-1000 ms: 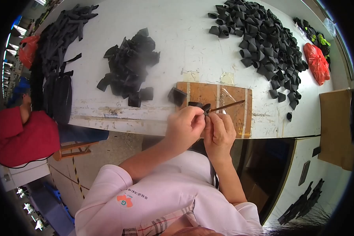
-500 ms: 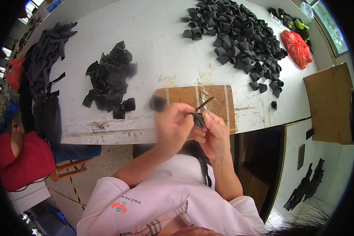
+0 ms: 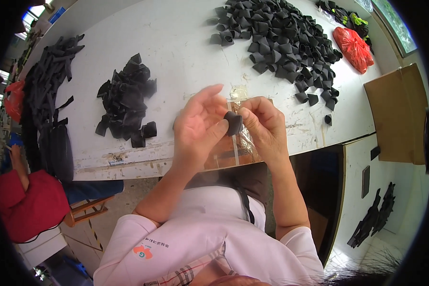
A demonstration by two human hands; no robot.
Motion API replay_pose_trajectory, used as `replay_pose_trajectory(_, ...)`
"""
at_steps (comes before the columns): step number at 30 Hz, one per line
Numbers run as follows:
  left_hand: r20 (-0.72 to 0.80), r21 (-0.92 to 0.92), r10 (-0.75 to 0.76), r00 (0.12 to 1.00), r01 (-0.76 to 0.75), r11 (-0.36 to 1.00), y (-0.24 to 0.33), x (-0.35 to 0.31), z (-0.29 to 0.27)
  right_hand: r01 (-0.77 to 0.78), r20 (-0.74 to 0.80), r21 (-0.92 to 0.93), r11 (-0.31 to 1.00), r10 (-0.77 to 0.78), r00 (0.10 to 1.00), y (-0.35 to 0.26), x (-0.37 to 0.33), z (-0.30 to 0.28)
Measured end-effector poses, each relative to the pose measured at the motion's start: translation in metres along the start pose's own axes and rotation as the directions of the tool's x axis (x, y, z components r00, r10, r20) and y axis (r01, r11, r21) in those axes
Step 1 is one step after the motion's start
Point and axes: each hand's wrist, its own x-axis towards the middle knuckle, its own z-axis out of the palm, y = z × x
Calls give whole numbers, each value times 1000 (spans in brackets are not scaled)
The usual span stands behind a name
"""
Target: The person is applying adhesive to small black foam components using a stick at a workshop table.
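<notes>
A small black folded fabric piece (image 3: 233, 123) is held up between my two hands, over the front edge of the table. My left hand (image 3: 198, 128) presses its thumb on the piece's left side, its upper fingers stretched out and a little blurred. On the other side, my right hand (image 3: 266, 125) pinches at the piece's right edge with thumb and forefinger, the remaining fingers curled. Below the hands lies a brown board (image 3: 224, 158) with strips of tape, mostly covered by them. The thin dark stick seen earlier does not show.
Black flat pieces (image 3: 128, 97) are heaped left of my hands. Many folded black loops (image 3: 286, 40) spread over the far right, near a red plastic bag (image 3: 352, 50). Black strips (image 3: 50, 71) lie far left. A cardboard box (image 3: 398, 114) stands right; a person in red (image 3: 33, 207) sits left.
Both hands have risen away from my body with the fabric piece. My left fingers have opened outward, and the thin stick has gone from sight. The view has shifted slightly.
</notes>
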Motion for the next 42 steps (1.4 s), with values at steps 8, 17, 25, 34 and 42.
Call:
replay_pose_trajectory(8,129,-62,109,986,-102,993,1,4,-2,479,-8,-460,748,-543,840,-11,-17,9)
replay_pose_trajectory(17,-4,-404,-100,995,90,910,2,-5,-6,464,-37,-581,668,-592,805,-13,-17,14)
replay_pose_trajectory(25,-14,9,-63,998,63,998,9,-1,-2,467,-52,-578,669,-601,797,4,-19,9)
replay_pose_trajectory(34,45,941,-48,998,-26,336,-47,-24,-67,83,-432,-208,975,-168,886,-34,17,-28)
replay_pose_trajectory(42,222,916,-83,972,-178,361,-70,-25,-90,117,-39,-722,682,-210,977,63,-59,21)
